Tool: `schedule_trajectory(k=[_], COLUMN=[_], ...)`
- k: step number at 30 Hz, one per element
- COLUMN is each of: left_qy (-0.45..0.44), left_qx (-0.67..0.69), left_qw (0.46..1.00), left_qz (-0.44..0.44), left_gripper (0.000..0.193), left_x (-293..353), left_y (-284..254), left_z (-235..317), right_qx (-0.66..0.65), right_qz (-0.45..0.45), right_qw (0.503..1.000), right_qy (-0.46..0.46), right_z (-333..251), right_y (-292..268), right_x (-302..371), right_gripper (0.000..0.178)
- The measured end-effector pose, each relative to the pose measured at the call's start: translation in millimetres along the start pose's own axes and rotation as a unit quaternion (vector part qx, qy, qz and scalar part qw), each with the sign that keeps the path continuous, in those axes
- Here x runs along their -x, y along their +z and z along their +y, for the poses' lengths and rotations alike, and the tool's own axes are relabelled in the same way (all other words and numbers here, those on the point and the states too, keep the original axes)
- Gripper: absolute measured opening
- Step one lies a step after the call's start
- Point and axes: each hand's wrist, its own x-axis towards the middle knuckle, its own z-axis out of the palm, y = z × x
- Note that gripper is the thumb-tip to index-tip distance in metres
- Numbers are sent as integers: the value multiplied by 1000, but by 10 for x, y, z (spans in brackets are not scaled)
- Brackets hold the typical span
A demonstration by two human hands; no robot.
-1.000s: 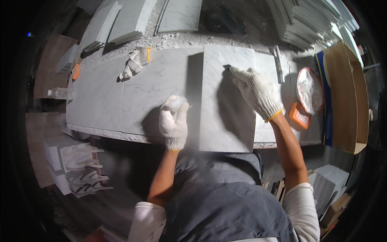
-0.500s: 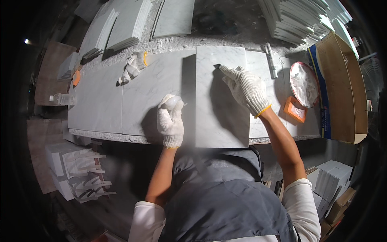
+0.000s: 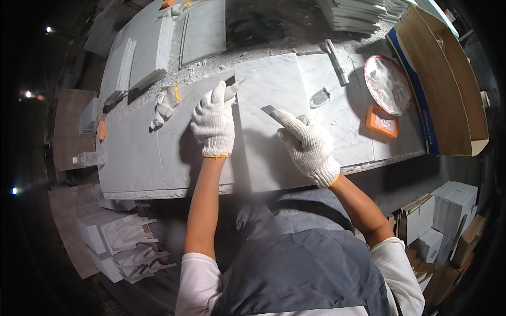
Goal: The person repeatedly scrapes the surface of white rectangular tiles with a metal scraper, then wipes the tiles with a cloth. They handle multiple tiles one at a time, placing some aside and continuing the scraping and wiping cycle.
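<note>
A pale marble tile (image 3: 273, 79) lies on top of other marble slabs on the bench. My left hand (image 3: 213, 124), in a white knit glove, is closed around a whitish translucent squeeze bottle (image 3: 231, 91). Its thin nozzle points up and right over the tile's left edge. My gloved right hand (image 3: 310, 145) hovers over the tile's nearer right part, gripping a small dark-grey scraper blade (image 3: 268, 110) that sticks out past the fingertips; the rest of it is hidden. Right of the tile lies a small grey rectangular piece (image 3: 319, 97).
Crumpled gloves (image 3: 166, 108) lie left. On the right are a marker-like tube (image 3: 337, 62), a round red-rimmed dish of white material (image 3: 388, 84), an orange box (image 3: 382, 121) and an open cardboard box (image 3: 440, 79). Stacked tiles (image 3: 151, 50) stand behind; a plastic bottle (image 3: 89, 158) sits far left.
My left hand has gone farther out, bringing the bottle's nozzle to the tile's edge. My right hand has drawn back toward me with the scraper, uncovering the grey piece. The view has shifted.
</note>
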Motion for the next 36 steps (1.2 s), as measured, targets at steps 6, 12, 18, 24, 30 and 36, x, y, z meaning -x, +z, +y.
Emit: schedule_trajectory(k=[6, 12, 18, 24, 30, 36], left_qy=[34, 93, 125, 147, 147, 165], left_qx=[-67, -111, -114, -133, -150, -143], left_qw=[997, 989, 984, 976, 976, 971], left_qz=[-17, 40, 46, 86, 63, 99], left_gripper=[47, 44, 40, 36, 31, 26], left_x=[-112, -173, -228, -231, -243, -269], left_y=[51, 49, 77, 82, 86, 103], left_z=[103, 115, 104, 95, 103, 97], right_qx=[-10, -6, -4, -4, -16, 8], right_qz=[21, 10, 24, 9, 10, 13], right_qw=[1000, 1000, 1000, 1000, 999, 1000], right_qy=[-10, 6, 0, 28, 29, 21], right_z=[25, 36, 32, 6, -7, 3], right_y=[18, 16, 22, -7, -14, -9], right_x=[16, 31, 29, 37, 23, 25], right_gripper=[51, 50, 48, 51, 50, 50])
